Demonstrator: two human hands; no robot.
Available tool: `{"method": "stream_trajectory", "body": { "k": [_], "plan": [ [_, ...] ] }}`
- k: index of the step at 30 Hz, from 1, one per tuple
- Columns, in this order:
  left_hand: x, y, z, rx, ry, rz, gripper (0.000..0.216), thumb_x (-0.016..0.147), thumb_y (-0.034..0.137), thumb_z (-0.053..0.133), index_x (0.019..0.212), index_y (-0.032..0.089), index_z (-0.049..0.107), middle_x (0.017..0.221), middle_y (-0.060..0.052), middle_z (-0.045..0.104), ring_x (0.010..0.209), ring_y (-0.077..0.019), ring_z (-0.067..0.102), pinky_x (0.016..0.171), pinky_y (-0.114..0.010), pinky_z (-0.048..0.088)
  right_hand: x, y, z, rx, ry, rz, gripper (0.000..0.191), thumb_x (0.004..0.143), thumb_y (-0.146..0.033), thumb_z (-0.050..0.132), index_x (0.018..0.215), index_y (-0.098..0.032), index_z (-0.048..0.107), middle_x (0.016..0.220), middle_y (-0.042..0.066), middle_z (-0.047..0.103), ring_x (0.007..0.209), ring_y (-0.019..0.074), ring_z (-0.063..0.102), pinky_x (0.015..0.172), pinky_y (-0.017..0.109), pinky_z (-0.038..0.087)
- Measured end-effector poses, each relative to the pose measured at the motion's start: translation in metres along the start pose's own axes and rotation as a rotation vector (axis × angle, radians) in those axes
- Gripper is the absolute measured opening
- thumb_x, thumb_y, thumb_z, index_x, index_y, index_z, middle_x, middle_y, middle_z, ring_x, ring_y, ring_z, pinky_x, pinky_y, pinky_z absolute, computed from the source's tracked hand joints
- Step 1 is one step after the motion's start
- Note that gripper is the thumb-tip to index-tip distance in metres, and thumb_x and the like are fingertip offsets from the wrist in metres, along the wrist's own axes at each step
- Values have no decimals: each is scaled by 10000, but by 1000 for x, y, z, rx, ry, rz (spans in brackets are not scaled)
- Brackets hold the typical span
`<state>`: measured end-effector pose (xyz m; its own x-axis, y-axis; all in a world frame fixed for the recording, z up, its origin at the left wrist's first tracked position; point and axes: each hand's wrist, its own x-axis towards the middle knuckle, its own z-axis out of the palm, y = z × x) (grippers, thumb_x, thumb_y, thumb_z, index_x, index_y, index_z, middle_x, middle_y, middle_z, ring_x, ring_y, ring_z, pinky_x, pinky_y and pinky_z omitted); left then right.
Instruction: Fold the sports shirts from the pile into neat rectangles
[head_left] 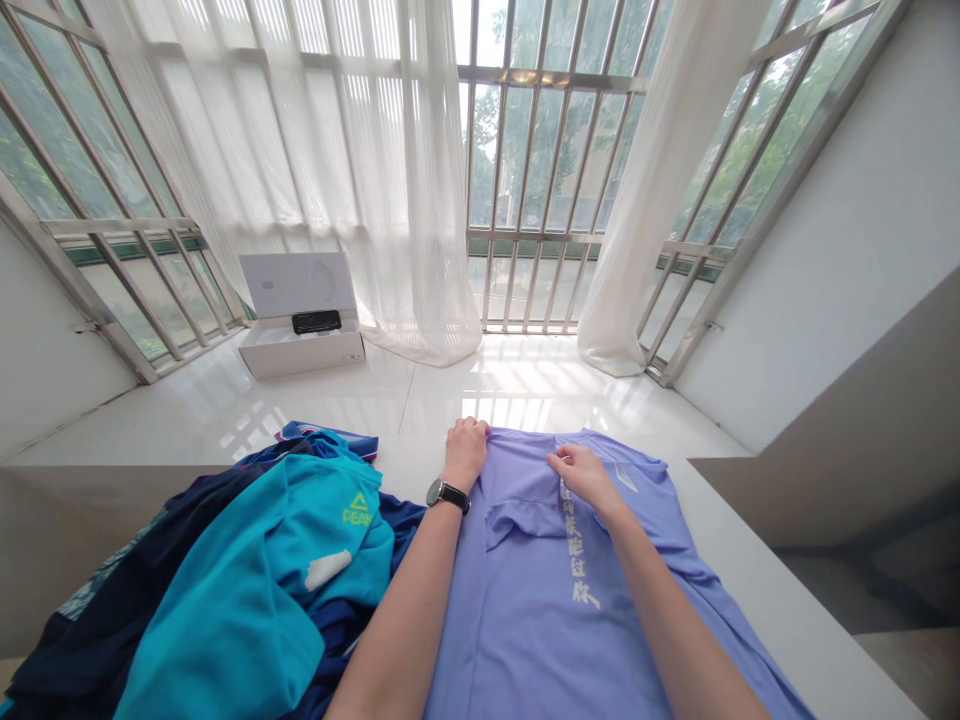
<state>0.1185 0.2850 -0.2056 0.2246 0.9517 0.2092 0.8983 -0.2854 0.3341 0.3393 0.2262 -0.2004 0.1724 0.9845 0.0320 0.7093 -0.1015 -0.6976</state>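
A lavender T-shirt [540, 590] with pale printed characters lies spread on the white ledge [420, 400] in front of me. My left hand [466, 448], with a black watch on its wrist, is closed in a fist on the shirt's far left shoulder edge. My right hand [581, 470] pinches the fabric near the collar, just right of the middle. Both forearms stretch over the shirt.
A heap of clothes lies to the left, a teal shirt [255, 580] on top of dark blue garments [112, 620]. An open white box [300, 330] holding a black device stands at the back left by sheer curtains [375, 180] and barred windows. A grey wall [847, 430] borders the right.
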Motion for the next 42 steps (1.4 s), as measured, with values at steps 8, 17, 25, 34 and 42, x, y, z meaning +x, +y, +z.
{"method": "stream_trajectory", "body": {
  "k": [8,17,25,34,42],
  "plan": [
    [0,-2,3,-4,9,-11,256,996,170,428,1042,225,674,1073,-87,629,1069,-228,535,906,-329,418,0,9,14,-86,32,-9,204,795,-359,568,665,-208,611,610,9,664,640,193,642,611,260,405],
    [0,-2,5,-7,16,-13,252,990,166,436,1029,225,677,1059,-84,636,1059,-229,544,895,-329,427,1,13,17,-161,47,-30,177,839,-317,577,714,-205,633,741,34,727,741,191,666,662,250,418],
    [-1,0,0,-18,47,0,274,965,126,427,1071,200,668,1082,-99,636,1062,-246,554,903,-350,442,-5,7,14,-236,60,-7,171,896,-324,566,814,-198,646,771,46,727,773,206,672,665,262,401],
    [-13,23,-2,-42,-139,336,226,910,323,585,1108,259,675,1182,-42,637,1136,-229,560,1028,-356,420,-11,-5,2,-335,98,28,173,946,-289,502,1011,-205,639,890,66,749,861,222,687,669,274,387],
    [-11,37,-12,48,-266,358,391,917,438,571,1188,166,641,1268,-144,628,1221,-301,543,1044,-417,419,-9,-4,-16,-292,122,5,176,920,-303,525,946,-204,669,869,50,748,839,199,691,685,256,420]
  ]
}}
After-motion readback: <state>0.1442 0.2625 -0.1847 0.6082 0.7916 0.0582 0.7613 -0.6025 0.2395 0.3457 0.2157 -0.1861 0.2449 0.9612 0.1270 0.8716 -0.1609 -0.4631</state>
